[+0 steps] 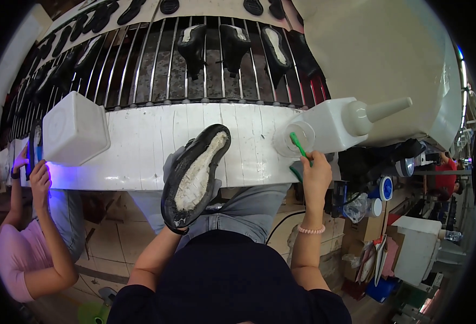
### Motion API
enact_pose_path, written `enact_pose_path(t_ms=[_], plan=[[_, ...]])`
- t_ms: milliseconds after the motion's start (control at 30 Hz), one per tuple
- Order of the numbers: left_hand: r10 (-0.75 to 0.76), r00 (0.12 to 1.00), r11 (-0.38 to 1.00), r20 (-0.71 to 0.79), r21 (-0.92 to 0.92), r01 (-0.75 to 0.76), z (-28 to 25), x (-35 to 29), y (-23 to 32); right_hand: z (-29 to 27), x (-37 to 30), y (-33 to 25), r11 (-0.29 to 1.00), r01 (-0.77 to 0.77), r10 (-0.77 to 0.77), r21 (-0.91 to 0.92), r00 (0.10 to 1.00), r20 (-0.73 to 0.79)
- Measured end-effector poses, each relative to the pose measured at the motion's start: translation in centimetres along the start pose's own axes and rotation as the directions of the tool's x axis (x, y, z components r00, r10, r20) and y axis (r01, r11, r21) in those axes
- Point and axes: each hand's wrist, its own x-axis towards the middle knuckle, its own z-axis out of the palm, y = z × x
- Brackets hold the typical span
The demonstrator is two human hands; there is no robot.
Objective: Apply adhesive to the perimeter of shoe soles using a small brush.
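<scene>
My left hand (pixel 170 161) is mostly hidden beneath a black shoe upper (pixel 169 202), which it holds sole side up; what shows of the hand looks covered in grey, like a glove. A rough whitish filling (pixel 197 178) runs along the middle of the shoe's bottom, with a black rim around it. In my right hand (pixel 317 171), the fingers pinch a thin green-handled brush (pixel 297 142). Its far end dips into a small clear cup (pixel 281 141) on the white table. Beside that cup lies a white plastic bottle (pixel 327 121) with a long nozzle.
Beyond the white table (pixel 151 129), a roller conveyor (pixel 157 65) carries several black shoe uppers (pixel 192 48). An upturned white tub (pixel 73 129) stands at left, near a co-worker in pink (pixel 27 256). At right, a cardboard box (pixel 370 227) and blue-lidded tub (pixel 385 188) crowd the floor area.
</scene>
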Motion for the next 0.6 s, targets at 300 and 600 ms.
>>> enact_pose_path(t_ms=[300,600], plan=[[0.14,0.99,0.974,0.034,0.173,-0.143,0.2,0.2,-0.1,0.9,0.2,3.0,0.813,-0.267,0.13,0.517,0.95,0.285],[0.429,0.892,0.899,-0.145,0.166,-0.405,1.8,1.6,-0.4,-4.0,-2.9,-5.9,0.304,-0.376,-0.399,0.875,0.784,0.476]])
